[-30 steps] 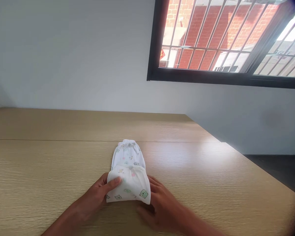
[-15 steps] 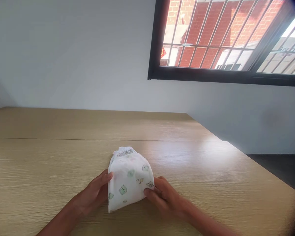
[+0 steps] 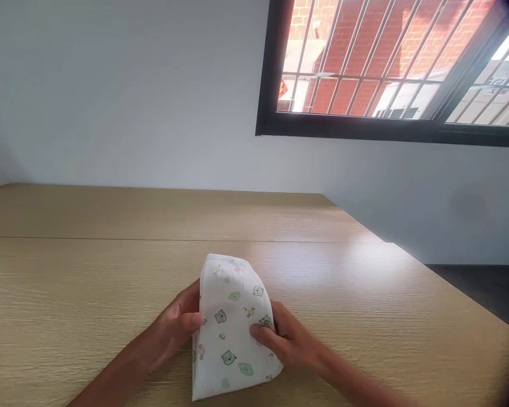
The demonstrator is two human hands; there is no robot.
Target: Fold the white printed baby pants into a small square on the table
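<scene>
A folded piece of white fabric (image 3: 233, 333), printed with small green animal faces and other little motifs, is held up in front of me over the table. Its top right side is rounded, and the left edge runs nearly straight. My left hand (image 3: 176, 325) grips that left edge, thumb at the front and fingers mostly hidden behind. On the lower right side, my right hand (image 3: 286, 333) pinches the fabric with its thumb lying on the print and the fingers tucked behind. What kind of garment or cloth it is, I cannot tell.
The wood-grain table (image 3: 89, 294) spreads wide, with a seam across it and a slanting right edge. Behind it rises a pale wall (image 3: 131, 96). A dark-framed window (image 3: 343, 125) with bars is at the upper right, and dark floor (image 3: 479, 288) shows beyond the right edge.
The fabric has shifted slightly right and shows a longer front, reaching lower. A gathered elastic edge seen at its top is now out of sight. Both hands still hold it.
</scene>
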